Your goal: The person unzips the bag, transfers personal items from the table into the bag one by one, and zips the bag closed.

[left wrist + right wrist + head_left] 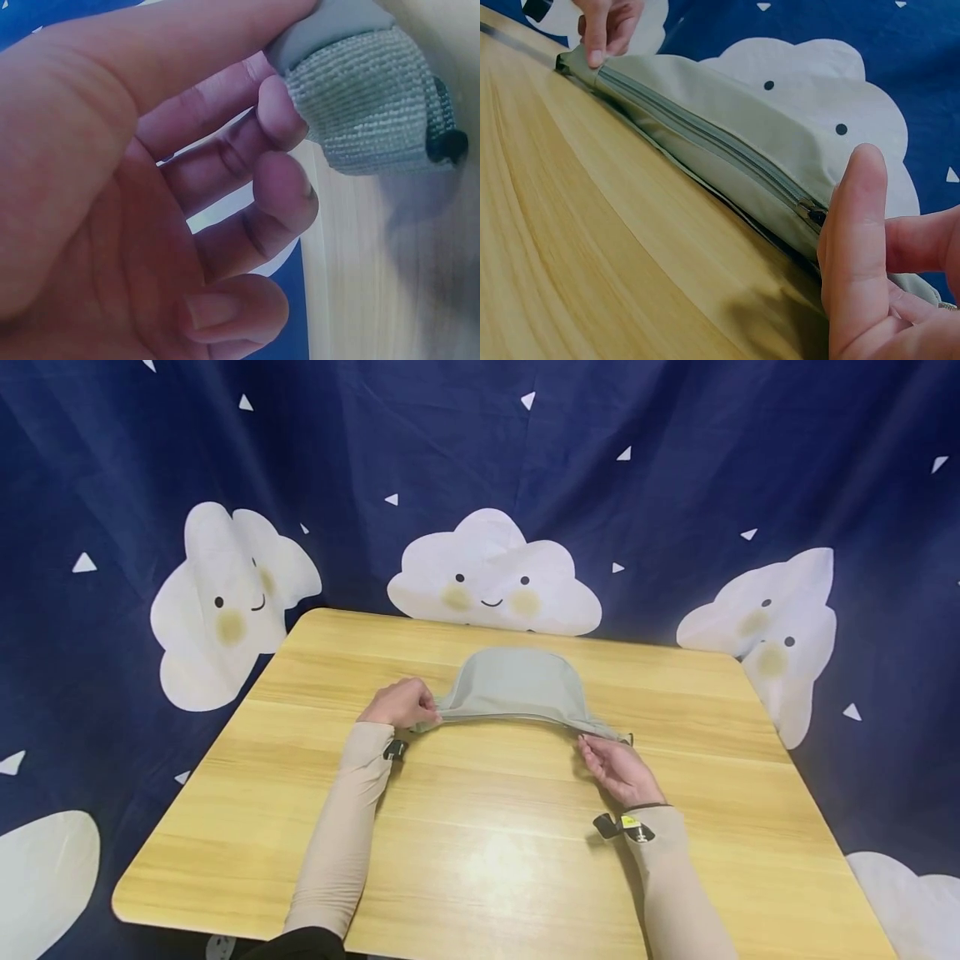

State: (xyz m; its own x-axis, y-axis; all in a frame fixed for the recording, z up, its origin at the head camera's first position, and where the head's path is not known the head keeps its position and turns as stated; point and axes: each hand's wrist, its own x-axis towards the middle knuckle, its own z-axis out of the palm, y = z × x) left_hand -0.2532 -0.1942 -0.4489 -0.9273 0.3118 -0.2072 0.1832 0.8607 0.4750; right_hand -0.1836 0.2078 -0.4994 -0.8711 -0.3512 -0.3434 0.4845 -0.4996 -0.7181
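Observation:
A grey-green waist bag [517,685] stands on the table, its long zipper [705,139] running along the side toward the person. My left hand [403,703] pinches the bag's left end between thumb and fingers. In the left wrist view, ribbed webbing [367,101] with a black fitting shows just past those fingertips, while the other fingers curl loosely below. At the bag's right end, my right hand [618,768] has thumb and forefinger together at the black zipper pull [817,216]; the forefinger hides the pull's tip. The zipper's teeth look joined from the left end to the slider.
The wood-grain table [465,860] has rounded corners and stands against a dark blue curtain [450,435] printed with white clouds and triangles. Black straps [626,827] are worn on both wrists over beige sleeves.

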